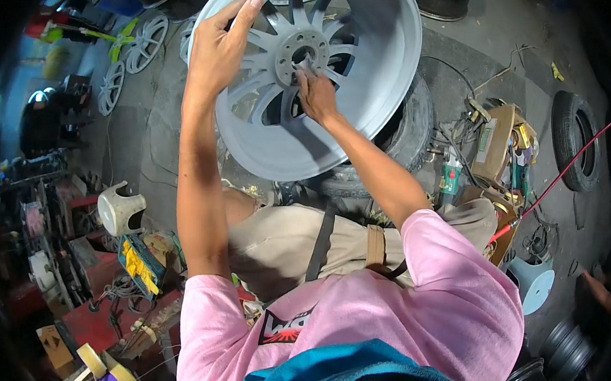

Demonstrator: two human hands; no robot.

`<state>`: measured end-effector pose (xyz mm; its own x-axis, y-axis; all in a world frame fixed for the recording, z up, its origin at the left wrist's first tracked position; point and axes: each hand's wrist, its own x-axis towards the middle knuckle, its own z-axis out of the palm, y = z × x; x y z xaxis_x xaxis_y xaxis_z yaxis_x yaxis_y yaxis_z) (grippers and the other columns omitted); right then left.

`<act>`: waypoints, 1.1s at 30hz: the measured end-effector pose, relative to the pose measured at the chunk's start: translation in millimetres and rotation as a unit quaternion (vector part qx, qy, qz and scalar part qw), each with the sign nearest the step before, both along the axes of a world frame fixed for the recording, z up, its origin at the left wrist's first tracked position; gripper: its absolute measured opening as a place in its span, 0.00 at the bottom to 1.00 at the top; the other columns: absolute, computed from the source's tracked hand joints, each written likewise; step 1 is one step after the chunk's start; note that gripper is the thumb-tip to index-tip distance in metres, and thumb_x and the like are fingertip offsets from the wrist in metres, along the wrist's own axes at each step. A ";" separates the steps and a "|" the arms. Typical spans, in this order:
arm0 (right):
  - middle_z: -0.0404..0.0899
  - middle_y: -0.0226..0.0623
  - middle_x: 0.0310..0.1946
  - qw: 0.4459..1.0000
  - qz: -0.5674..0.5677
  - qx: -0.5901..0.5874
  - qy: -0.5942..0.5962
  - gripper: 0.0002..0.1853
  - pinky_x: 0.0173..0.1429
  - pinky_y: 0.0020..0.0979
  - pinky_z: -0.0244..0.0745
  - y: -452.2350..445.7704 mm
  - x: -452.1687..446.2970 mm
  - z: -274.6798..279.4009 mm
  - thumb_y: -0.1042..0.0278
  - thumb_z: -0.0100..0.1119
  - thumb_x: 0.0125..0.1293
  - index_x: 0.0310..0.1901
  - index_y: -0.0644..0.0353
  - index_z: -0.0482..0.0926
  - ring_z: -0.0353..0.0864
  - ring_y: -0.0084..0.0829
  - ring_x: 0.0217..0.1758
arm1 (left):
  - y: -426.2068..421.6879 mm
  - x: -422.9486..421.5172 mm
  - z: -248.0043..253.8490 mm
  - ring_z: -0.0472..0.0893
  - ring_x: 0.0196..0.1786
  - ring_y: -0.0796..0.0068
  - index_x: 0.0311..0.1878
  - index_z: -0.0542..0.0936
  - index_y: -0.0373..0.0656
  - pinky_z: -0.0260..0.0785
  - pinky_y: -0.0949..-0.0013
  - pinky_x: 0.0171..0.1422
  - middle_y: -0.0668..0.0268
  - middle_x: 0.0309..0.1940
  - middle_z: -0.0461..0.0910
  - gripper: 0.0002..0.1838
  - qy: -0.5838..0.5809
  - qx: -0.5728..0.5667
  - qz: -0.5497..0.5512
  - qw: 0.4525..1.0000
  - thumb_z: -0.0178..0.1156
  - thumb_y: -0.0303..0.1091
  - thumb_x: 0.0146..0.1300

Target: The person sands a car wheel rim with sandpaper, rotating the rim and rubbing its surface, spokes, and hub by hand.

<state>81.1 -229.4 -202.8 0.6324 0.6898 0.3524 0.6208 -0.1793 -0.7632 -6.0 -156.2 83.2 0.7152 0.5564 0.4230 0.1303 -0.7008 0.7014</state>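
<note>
A large grey wheel rim (369,89) stands tilted before me, its spokes and round hub (286,56) facing me. My left hand (220,43) grips the rim's left edge, thumb over the lip and fingers wrapped behind it. At the hub, my right hand (314,93) reaches in with bent fingers touching the area by the centre hole; whether something small is between the fingertips cannot be made out. Behind and below the rim lies a tyre (417,127).
To the right are a green angle grinder (450,178), a cardboard box (494,141) and another tyre (576,142). White stool (121,209) and cluttered red machinery (91,310) stand left. A blue stool (531,283) and a person's foot (599,292) are at lower right.
</note>
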 end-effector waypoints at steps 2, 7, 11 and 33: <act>0.82 0.41 0.27 0.993 0.011 0.077 0.084 0.16 0.42 0.39 0.74 6.3 10.1 18.9 0.57 0.48 0.79 0.49 0.56 0.84 0.79 0.43 0.33 | 5.1 0.6 -1.0 0.83 0.54 0.71 0.61 0.84 0.41 0.72 0.68 0.62 0.54 0.48 0.88 0.25 0.001 0.007 0.005 1.000 0.60 0.51 0.75; 0.84 0.33 0.31 0.829 0.137 0.076 0.536 0.22 0.38 0.26 0.73 -66.1 54.7 72.4 0.50 0.50 0.79 0.46 0.63 0.83 0.78 0.23 0.30 | -3.7 -2.7 -0.6 0.81 0.58 0.75 0.62 0.82 0.35 0.68 0.72 0.66 0.59 0.54 0.87 0.26 0.001 0.035 -0.005 0.999 0.57 0.50 0.78; 0.86 0.34 0.34 0.901 -0.004 0.007 0.434 0.24 0.38 0.25 0.75 -155.8 101.2 52.7 0.48 0.53 0.78 0.49 0.64 0.85 0.80 0.21 0.32 | -34.0 1.7 1.4 0.82 0.44 0.72 0.56 0.83 0.34 0.73 0.65 0.51 0.54 0.39 0.87 0.16 0.063 -0.042 -0.001 0.997 0.59 0.35 0.72; 0.77 0.38 0.43 0.960 -0.069 0.201 0.182 0.14 0.57 0.34 0.72 -390.7 -87.9 174.9 0.63 0.56 0.76 0.38 0.66 0.83 0.78 0.34 0.48 | -269.2 -34.6 -13.2 0.84 0.45 0.62 0.46 0.84 0.34 0.75 0.63 0.53 0.57 0.41 0.85 0.10 0.087 0.123 -0.326 0.933 0.67 0.24 0.62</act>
